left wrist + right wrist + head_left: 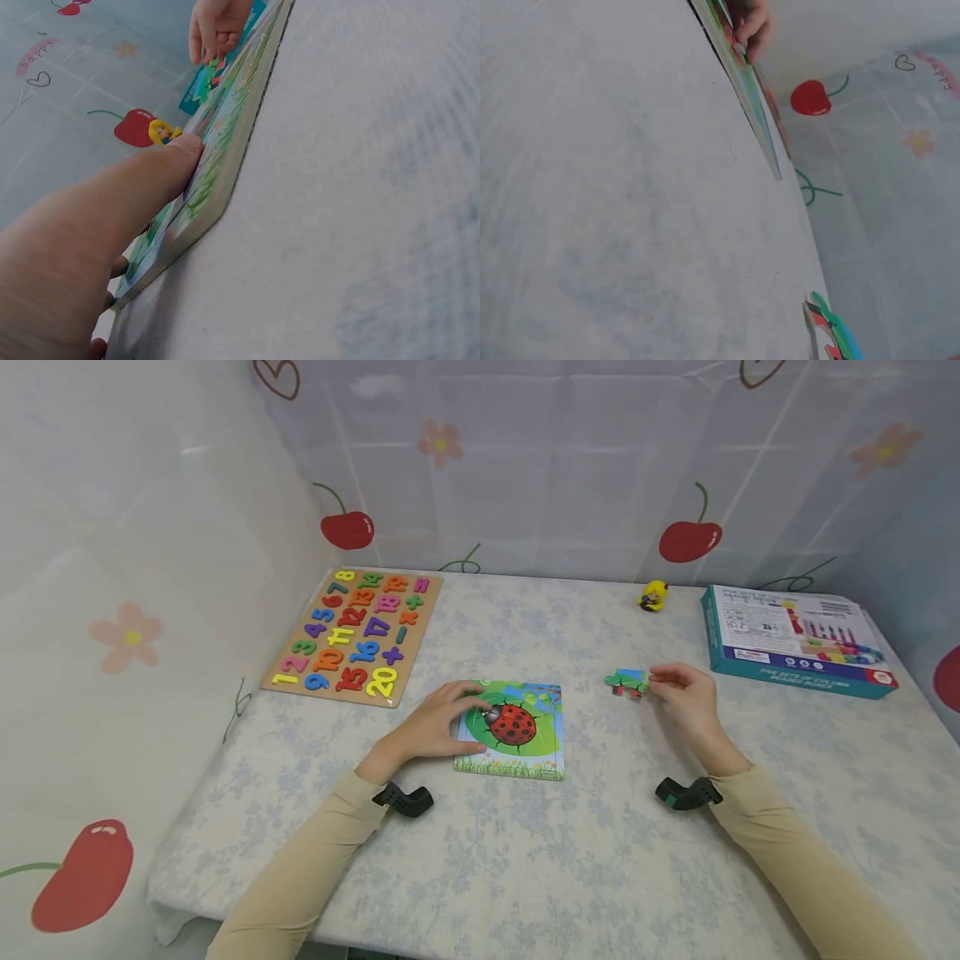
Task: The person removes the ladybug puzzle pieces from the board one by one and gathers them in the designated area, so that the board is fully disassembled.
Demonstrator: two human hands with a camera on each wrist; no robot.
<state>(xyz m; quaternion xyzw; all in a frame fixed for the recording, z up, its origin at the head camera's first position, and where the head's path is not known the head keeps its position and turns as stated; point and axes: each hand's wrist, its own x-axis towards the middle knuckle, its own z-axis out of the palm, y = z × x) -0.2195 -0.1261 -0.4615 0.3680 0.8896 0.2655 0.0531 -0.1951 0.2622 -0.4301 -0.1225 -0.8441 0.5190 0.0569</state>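
Note:
In the head view, a square ladybug jigsaw puzzle (543,745) lies flat on the table, its picture a red spotted ladybug on a green leaf. My left hand (438,724) rests on its left side, thumb (169,169) and fingers spread apart over the picture. Farther right, my right hand (686,697) pinches the right edge of a small jigsaw piece (628,682) coloured green, blue and red. The right wrist view catches that same jigsaw piece (829,326) at the bottom, with almost all of the right hand out of frame.
A wooden number board (300,687) with colourful raised digits lies at the back left. At the back right is a teal-edged toy box (802,639). Left of the box stands a small yellow-haired figurine (653,596). Curtains printed with cherries surround the cloth-covered table (570,868).

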